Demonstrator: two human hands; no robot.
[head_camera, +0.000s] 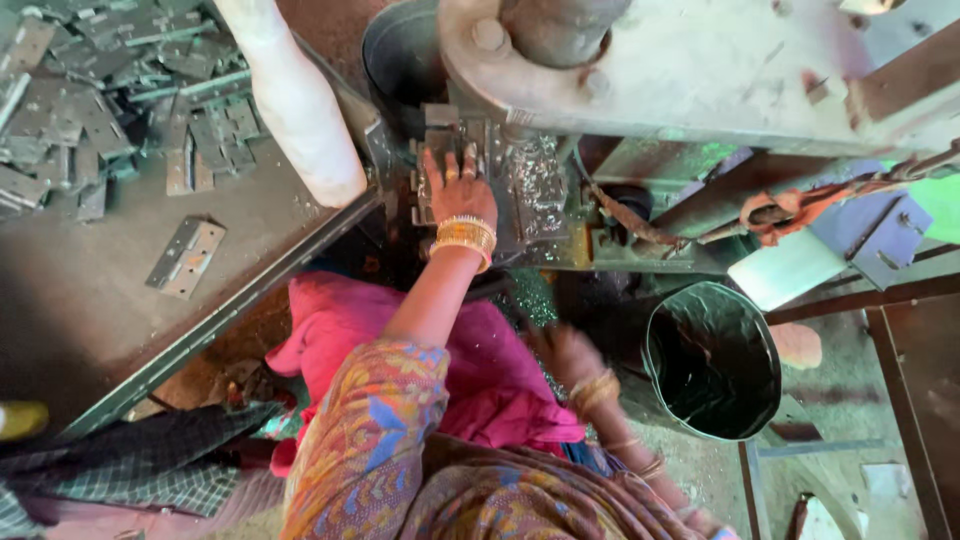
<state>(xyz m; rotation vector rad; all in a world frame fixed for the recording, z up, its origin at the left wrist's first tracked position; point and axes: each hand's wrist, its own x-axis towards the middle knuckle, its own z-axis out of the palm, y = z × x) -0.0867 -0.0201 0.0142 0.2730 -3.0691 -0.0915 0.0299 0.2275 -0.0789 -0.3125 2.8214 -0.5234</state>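
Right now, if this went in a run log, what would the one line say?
left hand: flat on metal piece in press bed | right hand: blurred, low beside dark bucket | metal plates: piled on table

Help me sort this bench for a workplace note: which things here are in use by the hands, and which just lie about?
In use:
left hand, flat on the press bed
metal plate under its fingers
right hand, blurred, low beside the dark bucket

Lying about:
heap of metal plates on the table
single hinge plate
white padded handle
pink cloth
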